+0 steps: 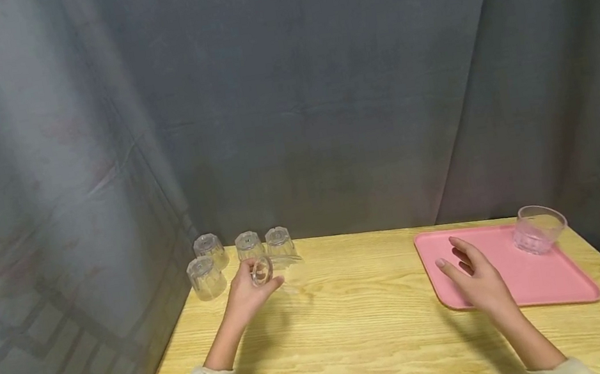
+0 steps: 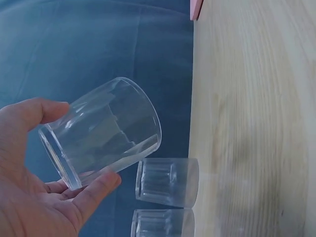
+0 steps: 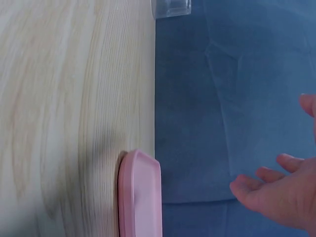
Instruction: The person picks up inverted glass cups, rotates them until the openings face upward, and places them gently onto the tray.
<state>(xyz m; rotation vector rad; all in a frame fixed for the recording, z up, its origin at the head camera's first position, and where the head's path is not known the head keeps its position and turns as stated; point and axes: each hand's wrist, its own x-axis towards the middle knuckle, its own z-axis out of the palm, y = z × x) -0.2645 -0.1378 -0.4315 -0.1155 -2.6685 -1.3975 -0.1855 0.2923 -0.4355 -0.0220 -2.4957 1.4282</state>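
Note:
Tilted on its side in the air, a clear tumbler (image 2: 106, 131) is gripped near its thick base by the thumb and fingers of my left hand (image 1: 247, 295). In the head view, mostly the round base end of this tumbler shows. Upside-down tumblers stand on the table close behind that hand, among them one at the back (image 1: 279, 240) and one at the left edge (image 1: 206, 280). My right hand (image 1: 481, 281) hovers over the left part of a pink tray (image 1: 529, 279), fingers loosely bent and holding nothing. Another clear tumbler (image 1: 538, 230) stands upright at the tray's back right corner.
The light wooden table (image 1: 351, 334) stretches between the tumblers on the left and the tray on the right. Grey curtains (image 1: 301, 116) hang along its back and both sides.

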